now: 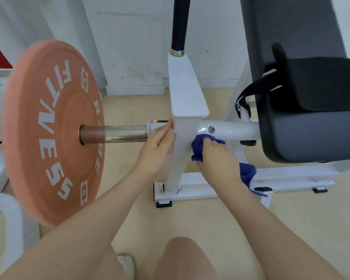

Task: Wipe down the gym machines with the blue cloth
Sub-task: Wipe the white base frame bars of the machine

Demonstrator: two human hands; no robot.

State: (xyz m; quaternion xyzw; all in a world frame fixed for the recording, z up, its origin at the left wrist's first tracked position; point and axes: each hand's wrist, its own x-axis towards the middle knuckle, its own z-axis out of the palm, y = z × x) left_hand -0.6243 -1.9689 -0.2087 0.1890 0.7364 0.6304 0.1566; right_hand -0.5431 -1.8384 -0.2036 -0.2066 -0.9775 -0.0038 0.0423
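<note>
At one white upright (180, 150), right hand (216, 156) grips one blue cloth (198, 146); left hand (156, 150) rests flat.

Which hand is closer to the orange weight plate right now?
Left. The left hand rests on the white post, on the side facing the plate. The right hand grips the cloth on the post's far side.
</note>
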